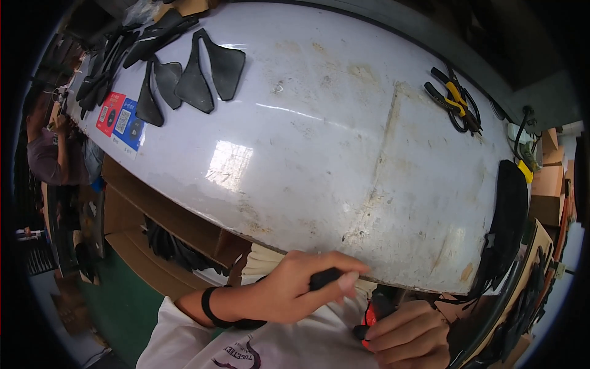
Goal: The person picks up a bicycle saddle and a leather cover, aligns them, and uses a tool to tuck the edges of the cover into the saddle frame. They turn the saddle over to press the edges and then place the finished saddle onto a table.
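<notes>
At the counter's near edge, the left hand closes its fingers around a black piece; the right hand grips a red-handled tool just below. Steady trimming likely needs both kept close together; open counter lies beyond the fingers, pliers well apart.

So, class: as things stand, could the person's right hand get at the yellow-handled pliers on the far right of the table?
Probably not at once. The right hand already grips a red and black tool below the table's near edge. The pliers lie across bare tabletop, so the path looks free.
</notes>
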A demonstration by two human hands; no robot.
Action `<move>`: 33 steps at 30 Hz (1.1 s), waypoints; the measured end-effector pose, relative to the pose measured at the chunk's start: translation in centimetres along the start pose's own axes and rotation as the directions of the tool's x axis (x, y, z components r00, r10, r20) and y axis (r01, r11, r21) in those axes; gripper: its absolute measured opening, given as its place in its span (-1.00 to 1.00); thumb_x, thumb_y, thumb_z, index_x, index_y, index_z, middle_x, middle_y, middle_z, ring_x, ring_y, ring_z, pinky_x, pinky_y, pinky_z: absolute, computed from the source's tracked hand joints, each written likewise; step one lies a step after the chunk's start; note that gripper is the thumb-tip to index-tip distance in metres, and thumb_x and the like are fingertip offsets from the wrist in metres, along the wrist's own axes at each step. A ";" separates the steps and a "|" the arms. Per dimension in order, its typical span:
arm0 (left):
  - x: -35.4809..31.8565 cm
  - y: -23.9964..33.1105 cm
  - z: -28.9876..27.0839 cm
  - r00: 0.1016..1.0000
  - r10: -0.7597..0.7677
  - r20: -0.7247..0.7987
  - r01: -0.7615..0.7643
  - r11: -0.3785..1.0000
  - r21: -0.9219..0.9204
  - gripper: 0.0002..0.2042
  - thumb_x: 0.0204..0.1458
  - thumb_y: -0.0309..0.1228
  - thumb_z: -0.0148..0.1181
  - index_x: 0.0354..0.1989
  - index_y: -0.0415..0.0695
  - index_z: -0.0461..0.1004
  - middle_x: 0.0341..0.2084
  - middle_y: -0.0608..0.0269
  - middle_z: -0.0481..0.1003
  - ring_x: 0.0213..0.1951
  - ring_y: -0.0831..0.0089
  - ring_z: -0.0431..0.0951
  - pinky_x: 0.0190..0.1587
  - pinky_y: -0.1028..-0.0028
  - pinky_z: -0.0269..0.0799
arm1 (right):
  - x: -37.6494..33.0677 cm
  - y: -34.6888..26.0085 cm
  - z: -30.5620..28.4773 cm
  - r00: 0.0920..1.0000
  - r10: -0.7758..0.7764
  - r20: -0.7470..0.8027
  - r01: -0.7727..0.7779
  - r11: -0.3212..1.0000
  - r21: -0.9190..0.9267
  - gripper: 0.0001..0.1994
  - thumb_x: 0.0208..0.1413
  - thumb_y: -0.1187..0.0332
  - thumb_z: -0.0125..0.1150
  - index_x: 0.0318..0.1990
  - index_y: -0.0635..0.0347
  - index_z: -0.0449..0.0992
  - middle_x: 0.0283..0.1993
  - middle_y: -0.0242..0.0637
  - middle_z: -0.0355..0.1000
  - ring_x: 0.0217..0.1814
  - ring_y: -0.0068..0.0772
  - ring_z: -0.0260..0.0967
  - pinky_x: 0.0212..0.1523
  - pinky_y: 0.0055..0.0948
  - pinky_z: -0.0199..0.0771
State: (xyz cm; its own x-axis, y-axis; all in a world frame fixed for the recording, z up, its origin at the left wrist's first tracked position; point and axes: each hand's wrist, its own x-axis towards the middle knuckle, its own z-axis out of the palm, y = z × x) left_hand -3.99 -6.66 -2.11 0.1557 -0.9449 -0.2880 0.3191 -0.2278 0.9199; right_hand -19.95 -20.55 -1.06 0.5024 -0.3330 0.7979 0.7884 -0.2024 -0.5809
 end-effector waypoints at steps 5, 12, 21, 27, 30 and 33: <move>1.3 -3.2 1.6 0.966 0.230 -0.117 -0.198 0.952 0.233 -0.79 0.25 -0.47 0.26 0.02 -0.18 0.56 -0.43 0.11 0.62 -0.39 0.33 0.67 -0.35 0.41 0.52 | 0.8 2.2 1.6 0.998 0.028 0.048 -0.032 0.995 0.098 -0.70 0.20 0.34 0.36 -0.45 0.25 0.37 -0.62 -0.22 0.42 -0.60 -0.28 0.43 -0.44 -0.18 0.67; 1.9 -3.7 1.4 0.948 0.315 -0.035 -0.300 0.927 0.226 -0.75 0.17 -0.52 0.31 0.01 -0.18 0.48 -0.39 0.06 0.58 -0.40 0.11 0.65 -0.37 0.29 0.51 | 1.3 3.3 1.6 0.998 -0.002 0.061 -0.005 0.994 0.112 -0.69 0.17 0.39 0.36 -0.52 0.25 0.35 -0.61 -0.18 0.42 -0.61 -0.25 0.43 -0.47 -0.16 0.64; 1.8 -4.3 1.1 0.941 0.335 -0.036 -0.320 0.921 0.223 -0.78 0.19 -0.52 0.25 -0.01 -0.21 0.49 -0.49 0.07 0.53 -0.47 0.12 0.59 -0.43 0.27 0.45 | 1.7 3.2 3.8 0.951 0.254 -0.177 -0.243 0.967 0.081 -0.76 0.17 0.38 0.35 -0.38 0.29 0.39 -0.56 -0.22 0.43 -0.63 -0.33 0.37 -0.56 -0.22 0.52; 1.6 -4.1 0.6 0.948 0.317 0.015 -0.313 0.925 0.217 -0.79 0.18 -0.48 0.24 -0.04 -0.29 0.55 -0.43 0.06 0.56 -0.50 0.16 0.57 -0.44 0.28 0.44 | 0.1 4.2 2.4 0.989 0.023 -0.144 0.035 0.922 0.387 -0.75 0.23 0.38 0.31 -0.38 0.27 0.35 -0.61 -0.24 0.40 -0.66 -0.37 0.36 -0.58 -0.23 0.53; 1.7 -4.1 0.6 0.938 0.348 -0.007 -0.341 0.923 0.180 -0.78 0.18 -0.49 0.24 -0.04 -0.31 0.55 -0.44 0.06 0.56 -0.50 0.17 0.57 -0.44 0.28 0.44 | 0.7 4.0 1.6 0.997 0.043 0.065 -0.054 0.983 0.174 -0.75 0.21 0.40 0.33 -0.40 0.28 0.36 -0.63 -0.24 0.38 -0.66 -0.34 0.36 -0.59 -0.22 0.52; 1.7 -4.4 0.6 0.932 0.361 -0.020 -0.352 0.918 0.181 -0.77 0.19 -0.49 0.23 -0.02 -0.33 0.55 -0.46 0.06 0.55 -0.50 0.17 0.56 -0.44 0.28 0.44 | 0.9 3.7 1.3 0.987 0.139 0.074 -0.151 0.969 0.195 -0.75 0.21 0.38 0.33 -0.40 0.28 0.38 -0.55 -0.20 0.42 -0.60 -0.30 0.40 -0.53 -0.21 0.56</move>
State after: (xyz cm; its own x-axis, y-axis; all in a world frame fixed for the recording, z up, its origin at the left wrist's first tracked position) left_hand -5.72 -7.43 -6.51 0.2792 -0.9584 0.0585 0.0694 0.0809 0.9943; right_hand -16.08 -20.37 -2.27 0.6321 -0.2887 0.7191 0.7573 0.0334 -0.6523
